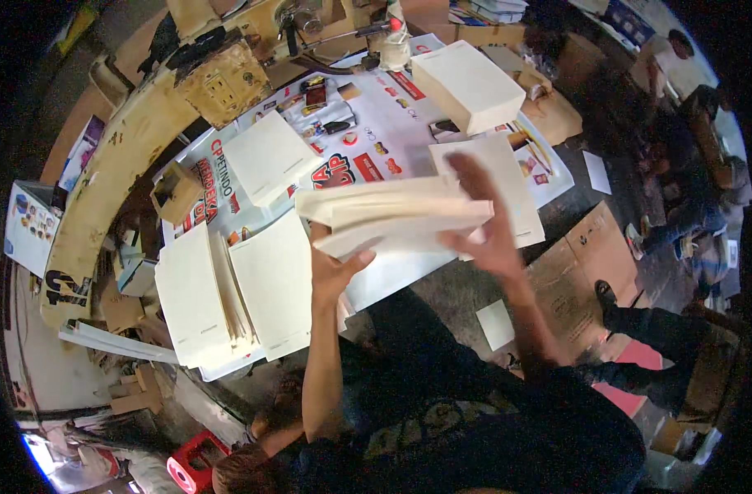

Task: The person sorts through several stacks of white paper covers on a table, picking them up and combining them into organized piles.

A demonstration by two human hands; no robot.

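Between my two hands is a thick stack of cream-white paper sheets (396,202), raised above the front of the table, its layers partly fanned apart and a little blurred. My left hand (335,267) grips its left end, thumb on the near side. At the right end, my right hand (491,235) holds the sheets, with thumb in front and fingers behind. Beyond the left hand lies another paper stack (270,156). Two more piles, an outer one (193,296) and an inner one (273,280), sit left of my left forearm. Behind my right hand is a flatter paper pile (516,189).
A tall paper block (466,82) stands at the far right of the table, which a printed sheet (392,284) covers. A large yellowed machine frame (116,173) curves along the left. Flattened cardboard (586,263) and a loose sheet (496,324) lie on the floor; people are at right.
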